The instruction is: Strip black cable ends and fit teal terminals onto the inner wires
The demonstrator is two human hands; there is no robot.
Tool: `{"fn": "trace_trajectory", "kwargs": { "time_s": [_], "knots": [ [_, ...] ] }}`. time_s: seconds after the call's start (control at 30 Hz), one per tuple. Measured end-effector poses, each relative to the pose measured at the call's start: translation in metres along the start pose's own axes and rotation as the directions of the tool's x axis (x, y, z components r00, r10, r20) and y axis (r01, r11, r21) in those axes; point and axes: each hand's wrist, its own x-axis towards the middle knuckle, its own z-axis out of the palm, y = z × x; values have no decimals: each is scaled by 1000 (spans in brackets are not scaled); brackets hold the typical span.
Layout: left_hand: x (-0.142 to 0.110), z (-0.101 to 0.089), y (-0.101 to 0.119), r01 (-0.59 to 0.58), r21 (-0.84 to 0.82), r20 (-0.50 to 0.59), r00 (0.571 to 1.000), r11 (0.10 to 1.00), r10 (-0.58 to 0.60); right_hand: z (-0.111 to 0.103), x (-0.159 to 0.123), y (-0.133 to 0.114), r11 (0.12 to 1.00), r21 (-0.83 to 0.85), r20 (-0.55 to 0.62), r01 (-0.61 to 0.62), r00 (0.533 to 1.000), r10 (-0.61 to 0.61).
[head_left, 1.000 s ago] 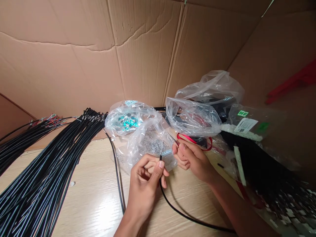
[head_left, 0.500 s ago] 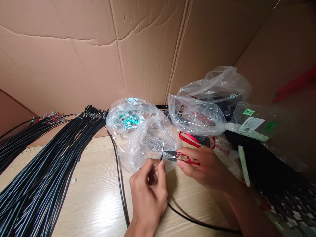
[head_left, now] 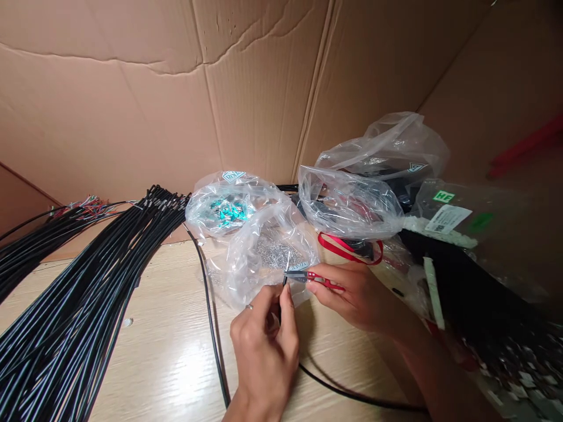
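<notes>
My left hand [head_left: 264, 351] pinches the end of a thin black cable [head_left: 285, 280] between thumb and fingers, with the tip standing up. My right hand [head_left: 357, 296] is shut on red-handled thread snips [head_left: 319, 279]. Their steel blades reach the cable tip and sit right against it. Whether they bite into the cable is hidden at this size. Behind both hands lies a clear plastic bag of small silver parts [head_left: 272, 252]. The cable's length loops away below my hands across the wooden table [head_left: 176, 328].
A large bundle of black cables [head_left: 79, 293] with coloured wire ends lies at the left. Clear bags, one with teal parts [head_left: 224, 211], are heaped at the back against cardboard walls [head_left: 264, 99]. A red strap [head_left: 347, 249] and dark, cluttered material lie at the right.
The snips have come out from my right hand's palm and moved left to the cable tip, their blades closing in from open. My left hand has shifted slightly; the view has tilted a little.
</notes>
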Motion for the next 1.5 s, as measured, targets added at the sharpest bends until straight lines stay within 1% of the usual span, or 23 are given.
{"fn": "trace_trajectory", "kwargs": {
  "time_s": [0.23,0.47,0.63,0.83,0.93,1.1,1.2,1.4,1.5],
  "knots": [
    [1,0,0,-27,26,-7,1000,999,27,-1,-1,-2,999,-22,-8,47,999,-47],
    [1,0,-1,15,15,6,1000,1000,-15,-5,0,1,997,-16,-118,69,990,-71],
    [2,0,1,51,14,17,999,999,-51,-3,2,-2,1000,5,-66,17,998,-17],
    [3,0,4,126,-90,23,992,988,-124,3,0,-2,998,65,-14,-20,1000,21],
    [5,0,5,143,-118,26,990,983,-141,5,0,-2,999,52,-39,3,999,-1],
    [5,-1,6,142,-138,24,990,980,-140,5,3,-4,998,-26,-104,57,993,-59],
    [5,-2,7,158,-155,27,987,975,-156,6,3,-5,997,-24,-111,79,991,-81],
    [6,-2,6,254,-195,69,967,947,-245,2,0,-3,999,36,-115,13,993,-9],
    [6,-3,5,276,-210,95,960,938,-262,2,0,-3,996,91,-85,-6,996,13]
  ]
}}
